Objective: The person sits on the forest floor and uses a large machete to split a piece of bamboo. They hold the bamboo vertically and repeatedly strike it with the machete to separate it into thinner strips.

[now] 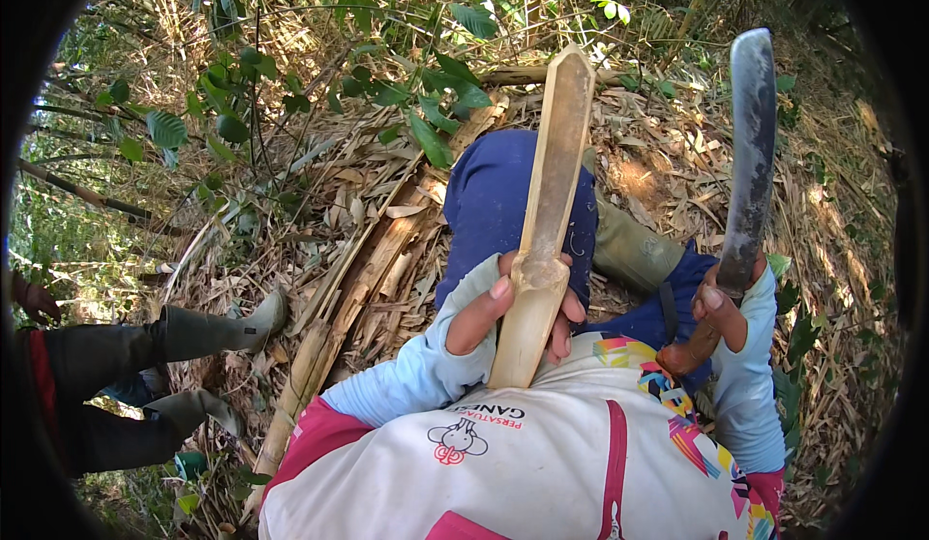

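A split length of bamboo [548,182], hollow side up and cut to a point at its far end, stands out over my bent knee. My left hand [513,313] is closed around it near the thick joint, with thumb on one side and fingers on the other. To the right, a machete [751,143] with a dark, scuffed blade points away from me. Its brown wooden handle [689,348] is gripped in my right hand [728,310]. Blade and bamboo are apart.
Split bamboo lengths [324,346] lie on the leaf-strewn ground at my left. Leafy twigs [426,105] hang ahead. A co-worker's legs in rubber boots [218,332] reach in from the left, their hand [37,300] at the edge. My own boot [629,240] rests ahead.
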The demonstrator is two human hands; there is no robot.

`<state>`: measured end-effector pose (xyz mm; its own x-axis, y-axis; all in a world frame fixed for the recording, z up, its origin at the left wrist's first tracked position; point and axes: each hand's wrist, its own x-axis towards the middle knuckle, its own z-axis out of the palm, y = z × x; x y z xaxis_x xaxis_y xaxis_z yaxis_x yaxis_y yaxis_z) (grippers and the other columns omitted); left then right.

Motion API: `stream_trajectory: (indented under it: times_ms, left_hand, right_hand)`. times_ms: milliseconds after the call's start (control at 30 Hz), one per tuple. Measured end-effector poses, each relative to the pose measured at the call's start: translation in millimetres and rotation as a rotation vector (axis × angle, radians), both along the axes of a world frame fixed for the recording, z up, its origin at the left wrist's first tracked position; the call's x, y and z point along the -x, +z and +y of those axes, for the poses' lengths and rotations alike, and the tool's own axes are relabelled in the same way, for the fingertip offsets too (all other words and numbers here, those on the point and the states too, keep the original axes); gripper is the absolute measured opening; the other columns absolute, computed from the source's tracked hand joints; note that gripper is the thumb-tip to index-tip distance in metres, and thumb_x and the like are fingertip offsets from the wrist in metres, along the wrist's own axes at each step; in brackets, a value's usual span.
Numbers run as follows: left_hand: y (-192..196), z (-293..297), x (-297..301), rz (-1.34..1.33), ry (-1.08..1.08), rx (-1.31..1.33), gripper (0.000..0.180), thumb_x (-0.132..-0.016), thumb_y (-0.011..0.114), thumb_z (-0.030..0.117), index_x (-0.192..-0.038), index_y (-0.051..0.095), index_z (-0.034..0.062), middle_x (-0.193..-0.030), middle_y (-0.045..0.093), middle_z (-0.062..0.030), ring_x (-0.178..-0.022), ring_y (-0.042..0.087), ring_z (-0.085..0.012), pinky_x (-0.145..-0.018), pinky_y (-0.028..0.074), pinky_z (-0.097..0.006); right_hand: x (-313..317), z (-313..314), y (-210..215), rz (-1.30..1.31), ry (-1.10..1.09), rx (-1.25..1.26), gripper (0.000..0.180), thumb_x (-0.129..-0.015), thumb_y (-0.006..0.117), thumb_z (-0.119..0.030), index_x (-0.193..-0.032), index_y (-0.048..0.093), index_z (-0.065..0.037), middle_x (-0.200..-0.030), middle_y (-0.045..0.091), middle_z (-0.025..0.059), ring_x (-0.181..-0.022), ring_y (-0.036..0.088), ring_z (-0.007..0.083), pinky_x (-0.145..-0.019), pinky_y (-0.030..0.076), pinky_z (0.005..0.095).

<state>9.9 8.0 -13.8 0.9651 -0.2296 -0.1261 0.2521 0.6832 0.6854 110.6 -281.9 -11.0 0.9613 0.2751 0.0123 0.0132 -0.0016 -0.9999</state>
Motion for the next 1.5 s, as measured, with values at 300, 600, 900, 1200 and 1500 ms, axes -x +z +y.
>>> stream_trajectory:
  times_ms: [300, 600, 900, 1200, 1500]
  left_hand:
    - [10, 13, -5, -0.004, 0.006, 0.132, 0.065, -0.097, 0.038, 0.058, -0.125, 0.046, -0.0004, -0.099, 0.063, -0.0236, -0.088, 0.067, -0.0330, -0.079, 0.056, -0.045]
    - [26, 26, -4, 0.166, 0.044, -0.201, 0.062, -0.094, 0.045, 0.043, -0.133, 0.044, -0.0054, -0.101, 0.065, -0.0268, -0.089, 0.067, -0.0361, -0.084, 0.055, -0.049]
    - [27, 47, 6, 0.203, 0.031, -0.327, 0.073, -0.083, 0.048, 0.038, -0.139, 0.043, -0.0079, -0.111, 0.064, -0.0316, -0.095, 0.067, -0.0389, -0.090, 0.053, -0.047]
    - [46, 23, -5, 0.016, 0.135, -0.318, 0.075, -0.089, 0.050, 0.017, -0.151, 0.011, -0.0014, -0.106, 0.062, -0.0283, -0.088, 0.068, -0.0361, -0.080, 0.058, -0.054]
    - [49, 7, -14, -0.059, 0.012, -0.374, 0.071, -0.095, 0.054, 0.017, -0.151, 0.013, -0.0003, -0.107, 0.062, -0.0222, -0.089, 0.067, -0.0267, -0.080, 0.058, -0.044]
  right_hand:
    - [33, -36, -32, 0.205, 0.020, -0.166, 0.031, -0.091, 0.063, -0.019, -0.110, 0.043, -0.006, -0.080, 0.053, 0.0064, -0.062, 0.055, 0.0134, -0.057, 0.053, 0.0291]
    - [38, -18, -34, 0.222, -0.082, -0.189, 0.066, -0.084, 0.066, -0.006, -0.138, 0.029, -0.009, -0.080, 0.050, 0.0052, -0.056, 0.055, 0.0131, -0.051, 0.052, 0.0294]
    - [40, -14, -29, 0.261, -0.112, -0.239, 0.070, -0.085, 0.068, -0.007, -0.142, 0.027, -0.010, -0.080, 0.050, 0.0051, -0.058, 0.056, 0.0129, -0.053, 0.052, 0.0299]
    - [46, -19, -26, 0.362, -0.010, -0.234, 0.084, -0.083, 0.069, -0.011, -0.151, 0.021, -0.004, -0.077, 0.051, 0.0025, -0.059, 0.056, 0.0118, -0.055, 0.050, 0.0274]
    - [48, -21, -21, 0.398, -0.016, -0.183, 0.064, -0.081, 0.073, -0.010, -0.133, 0.038, 0.002, -0.076, 0.052, 0.0034, -0.059, 0.058, 0.0122, -0.051, 0.050, 0.0280]
